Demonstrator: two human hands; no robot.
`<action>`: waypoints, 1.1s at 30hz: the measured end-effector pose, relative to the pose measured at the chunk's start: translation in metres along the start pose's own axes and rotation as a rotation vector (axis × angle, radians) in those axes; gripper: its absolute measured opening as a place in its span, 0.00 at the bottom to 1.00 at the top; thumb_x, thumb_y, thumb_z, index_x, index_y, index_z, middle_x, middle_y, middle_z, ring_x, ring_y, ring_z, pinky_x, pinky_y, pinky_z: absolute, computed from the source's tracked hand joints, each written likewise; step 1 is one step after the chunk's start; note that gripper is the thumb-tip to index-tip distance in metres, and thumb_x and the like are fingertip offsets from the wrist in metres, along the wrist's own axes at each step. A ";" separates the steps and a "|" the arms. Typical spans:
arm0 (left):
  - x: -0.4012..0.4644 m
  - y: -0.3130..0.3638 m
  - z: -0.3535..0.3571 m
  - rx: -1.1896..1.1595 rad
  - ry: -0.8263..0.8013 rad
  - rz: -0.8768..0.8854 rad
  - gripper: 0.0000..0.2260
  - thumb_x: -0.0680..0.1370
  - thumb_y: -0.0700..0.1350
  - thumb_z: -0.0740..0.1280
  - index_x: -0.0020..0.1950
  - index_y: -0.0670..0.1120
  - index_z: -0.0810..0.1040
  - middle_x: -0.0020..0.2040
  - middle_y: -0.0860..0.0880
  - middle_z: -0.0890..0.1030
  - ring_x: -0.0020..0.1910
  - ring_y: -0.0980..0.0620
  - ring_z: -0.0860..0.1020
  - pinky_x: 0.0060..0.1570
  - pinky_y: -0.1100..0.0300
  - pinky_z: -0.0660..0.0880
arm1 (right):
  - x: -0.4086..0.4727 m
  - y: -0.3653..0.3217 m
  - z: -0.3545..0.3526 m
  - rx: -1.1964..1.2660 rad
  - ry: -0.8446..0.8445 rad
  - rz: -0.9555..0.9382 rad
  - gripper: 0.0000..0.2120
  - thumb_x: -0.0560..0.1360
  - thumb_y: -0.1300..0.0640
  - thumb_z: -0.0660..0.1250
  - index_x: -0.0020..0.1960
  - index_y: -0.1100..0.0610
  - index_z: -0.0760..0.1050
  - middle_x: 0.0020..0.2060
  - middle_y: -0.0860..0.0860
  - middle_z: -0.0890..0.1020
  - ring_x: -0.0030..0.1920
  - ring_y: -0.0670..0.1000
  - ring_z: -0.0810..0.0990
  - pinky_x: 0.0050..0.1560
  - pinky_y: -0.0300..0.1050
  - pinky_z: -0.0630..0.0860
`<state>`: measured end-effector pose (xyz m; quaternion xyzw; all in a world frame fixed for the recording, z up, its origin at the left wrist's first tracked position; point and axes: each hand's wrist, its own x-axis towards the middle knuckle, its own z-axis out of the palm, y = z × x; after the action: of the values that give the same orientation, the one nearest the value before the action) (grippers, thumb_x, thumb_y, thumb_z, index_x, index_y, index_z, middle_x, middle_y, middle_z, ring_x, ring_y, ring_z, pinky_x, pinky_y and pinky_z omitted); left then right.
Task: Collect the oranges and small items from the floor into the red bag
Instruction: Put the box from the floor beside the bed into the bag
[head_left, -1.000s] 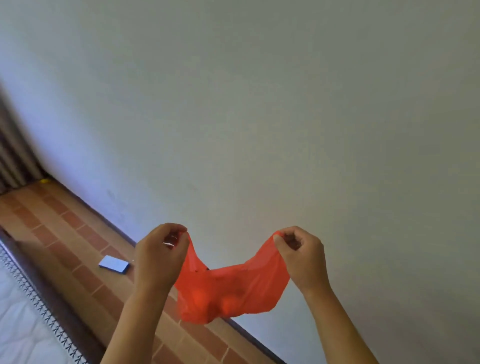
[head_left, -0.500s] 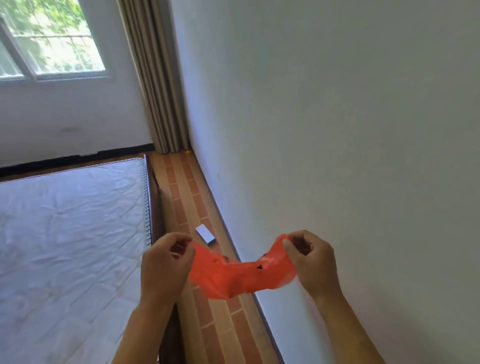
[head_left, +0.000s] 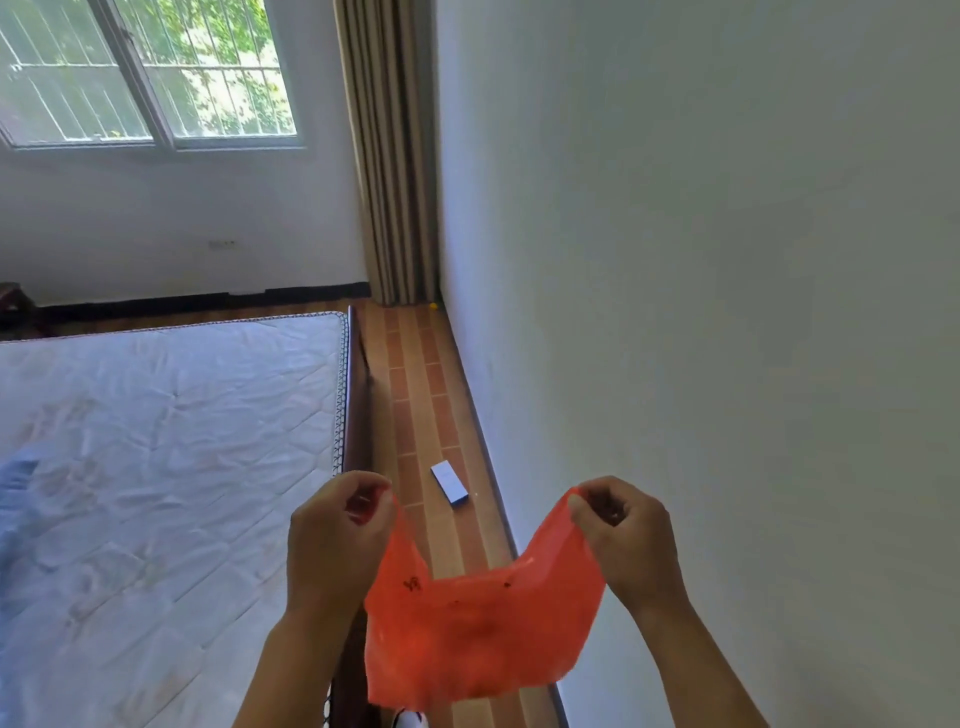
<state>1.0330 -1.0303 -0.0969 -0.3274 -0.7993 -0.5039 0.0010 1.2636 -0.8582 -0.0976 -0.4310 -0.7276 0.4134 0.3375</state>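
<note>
We find the red bag (head_left: 478, 634) held up in front of us at the near centre, over the strip of tiled floor (head_left: 415, 395) that runs between the bed (head_left: 171, 426) on the left and the wall (head_left: 727, 312) on the right. We judge it is held by its two top corners so that the mouth stays spread and ready to take things; the body sags between them, and the plastic is too opaque for us to tell what it holds. The left hand (head_left: 337, 530) has its fingers curled and pinches the left corner of the bag; the right hand (head_left: 623, 535) is likewise curled and pinches the right corner, the two well apart with the rim slack between them. On the floor just beyond the bag lies a small blue-and-white box (head_left: 450, 484), near the wall skirting and apart from both hands. At the far end of the strip, beside the foot of the curtain (head_left: 389, 156), sits a small yellow-orange round object (head_left: 434, 306), too small to identify with certainty. We judge both remain to be collected.
</note>
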 end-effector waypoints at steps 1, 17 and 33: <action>0.012 -0.004 0.005 -0.004 -0.009 0.001 0.10 0.73 0.35 0.75 0.44 0.52 0.85 0.40 0.59 0.84 0.39 0.57 0.83 0.42 0.60 0.80 | 0.011 0.000 0.004 -0.009 0.010 0.007 0.06 0.77 0.60 0.74 0.45 0.49 0.84 0.38 0.38 0.85 0.43 0.41 0.84 0.43 0.31 0.79; 0.223 -0.092 0.024 -0.057 -0.035 -0.048 0.11 0.73 0.35 0.76 0.44 0.52 0.85 0.38 0.60 0.84 0.38 0.59 0.83 0.40 0.65 0.76 | 0.182 -0.043 0.126 -0.094 0.013 -0.015 0.06 0.78 0.60 0.74 0.46 0.50 0.84 0.38 0.39 0.85 0.44 0.41 0.84 0.42 0.29 0.78; 0.350 -0.179 0.068 -0.001 0.087 -0.266 0.16 0.71 0.33 0.77 0.40 0.56 0.83 0.38 0.62 0.84 0.35 0.58 0.83 0.37 0.64 0.77 | 0.367 -0.022 0.270 -0.090 -0.281 -0.019 0.05 0.78 0.56 0.74 0.47 0.46 0.84 0.40 0.34 0.85 0.46 0.38 0.83 0.45 0.29 0.80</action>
<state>0.6867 -0.8429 -0.1582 -0.1962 -0.8347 -0.5137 -0.0312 0.8802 -0.6158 -0.1450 -0.3769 -0.7895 0.4333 0.2166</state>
